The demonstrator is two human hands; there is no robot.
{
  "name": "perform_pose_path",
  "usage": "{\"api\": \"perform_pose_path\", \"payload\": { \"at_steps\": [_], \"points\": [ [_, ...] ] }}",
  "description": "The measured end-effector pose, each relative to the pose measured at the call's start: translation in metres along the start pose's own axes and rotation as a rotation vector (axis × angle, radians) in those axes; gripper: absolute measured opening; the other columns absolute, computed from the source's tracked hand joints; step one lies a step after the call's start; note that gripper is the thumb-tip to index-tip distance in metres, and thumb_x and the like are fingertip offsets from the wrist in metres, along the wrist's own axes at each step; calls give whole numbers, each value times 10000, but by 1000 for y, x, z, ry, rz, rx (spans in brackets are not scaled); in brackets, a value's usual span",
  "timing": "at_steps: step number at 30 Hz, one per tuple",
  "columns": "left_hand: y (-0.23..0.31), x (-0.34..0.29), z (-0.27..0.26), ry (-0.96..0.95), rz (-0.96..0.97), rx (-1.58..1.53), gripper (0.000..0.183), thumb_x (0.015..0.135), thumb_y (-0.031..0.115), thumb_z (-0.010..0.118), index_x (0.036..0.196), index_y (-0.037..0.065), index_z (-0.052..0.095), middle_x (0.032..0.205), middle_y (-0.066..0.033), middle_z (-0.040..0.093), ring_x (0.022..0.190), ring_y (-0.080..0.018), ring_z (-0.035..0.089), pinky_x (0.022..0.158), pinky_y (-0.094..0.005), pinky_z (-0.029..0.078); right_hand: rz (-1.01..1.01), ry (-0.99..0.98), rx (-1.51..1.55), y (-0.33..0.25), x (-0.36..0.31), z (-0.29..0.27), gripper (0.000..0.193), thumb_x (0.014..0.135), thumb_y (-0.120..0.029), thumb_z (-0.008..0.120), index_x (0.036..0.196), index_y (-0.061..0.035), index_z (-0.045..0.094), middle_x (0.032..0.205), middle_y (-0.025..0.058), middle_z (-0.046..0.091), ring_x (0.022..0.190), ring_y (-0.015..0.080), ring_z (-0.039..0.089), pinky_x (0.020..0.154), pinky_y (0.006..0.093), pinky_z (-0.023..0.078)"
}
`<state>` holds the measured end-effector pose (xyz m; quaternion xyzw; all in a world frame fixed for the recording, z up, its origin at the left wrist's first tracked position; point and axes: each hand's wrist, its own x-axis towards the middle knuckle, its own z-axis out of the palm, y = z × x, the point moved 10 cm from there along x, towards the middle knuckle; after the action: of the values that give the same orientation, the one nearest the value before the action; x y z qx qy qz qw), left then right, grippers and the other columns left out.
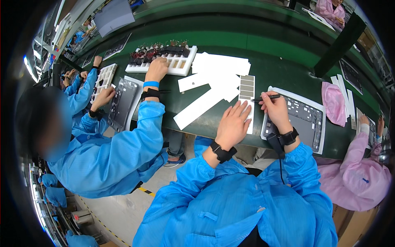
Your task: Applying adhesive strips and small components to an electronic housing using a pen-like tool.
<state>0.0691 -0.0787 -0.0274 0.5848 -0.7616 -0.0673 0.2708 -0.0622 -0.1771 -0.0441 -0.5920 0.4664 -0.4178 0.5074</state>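
My left hand lies with its fingers stretched out over the lower part of a white backing strip. Grey-brown rectangular stickers fill the strip's upper end in a column. Between the fingers of my right hand is a pair of black tweezers, whose tip points left to the strip just below the stickers. Beneath and right of that hand, a dark laptop casing with small white and metal parts rests on a white sheet. Whether the tip touches a sticker I cannot tell.
Loose white paper strips overlap left of the sticker strip. Behind a co-worker's hand stands a white foam tray of dark parts with wires. A pink cloth bag lies beyond the casing. A green post rises at the back right.
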Motion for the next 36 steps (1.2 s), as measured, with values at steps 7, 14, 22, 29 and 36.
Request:
{"api": "perform_pose_path", "payload": {
  "at_steps": [7,14,22,29,36],
  "points": [
    [-3,-1,-4,2,14,11,418,917,215,569,1309,69,561,1398,-112,516,1337,-294,438,1090,-457,345,40,23,27,8,3,1,223,958,-210,623,977,13,630,750,42,649,599,66,578,509,207,446],
    [-3,-1,-5,1,29,3,416,916,208,564,1308,69,562,1396,-114,517,1336,-294,437,1095,-456,338,8,-16,24,6,5,6,224,973,-197,601,988,24,637,781,68,661,618,71,584,510,205,447],
    [-2,-2,-3,-2,39,27,417,921,214,556,1312,71,557,1392,-111,521,1334,-288,440,1095,-457,338,26,16,47,10,7,-3,234,985,-202,581,995,24,640,795,80,666,610,77,589,510,201,450],
    [0,-3,-4,8,46,39,418,921,219,560,1311,72,558,1394,-109,520,1334,-287,440,1092,-457,342,-10,22,26,3,9,2,231,976,-169,582,1084,29,632,788,94,671,613,83,606,523,202,458],
    [0,-3,-5,10,38,15,409,915,215,568,1299,73,569,1392,-102,524,1333,-290,441,1091,-460,345,2,221,255,-19,-5,-84,249,972,-181,592,1088,37,626,758,97,666,574,76,571,508,196,445]
  ]
}}
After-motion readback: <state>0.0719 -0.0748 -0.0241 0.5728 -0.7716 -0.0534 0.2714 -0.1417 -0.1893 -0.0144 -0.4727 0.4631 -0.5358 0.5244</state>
